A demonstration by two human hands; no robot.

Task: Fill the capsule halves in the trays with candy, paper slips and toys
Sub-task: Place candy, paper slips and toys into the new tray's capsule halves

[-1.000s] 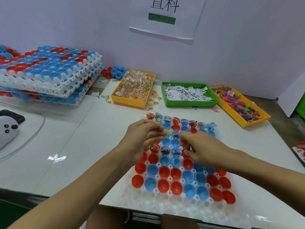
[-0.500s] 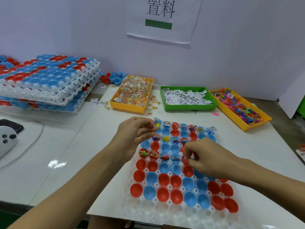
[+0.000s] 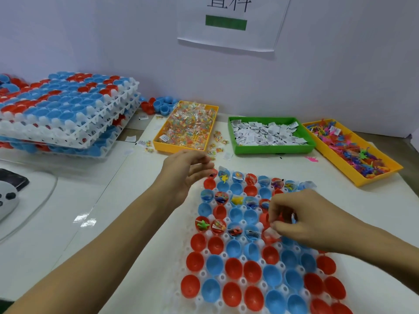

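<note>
Head view: the white tray (image 3: 205, 274) of red and blue capsule halves (image 3: 232, 268) lies on the table (image 3: 90, 223) at 6 o'clock; its far rows hold toys and slips. The right hand (image 3: 301, 220) pinches a clear candy packet (image 3: 269, 232) over a red half mid-tray. The left hand (image 3: 183, 171), at the tray's 10 o'clock corner, hangs with loosely curled fingers, holding nothing. Candy bin (image 3: 158, 143), slip bin (image 3: 231, 141) and toy bin (image 3: 360, 182) sit from 12 to 2 o'clock.
</note>
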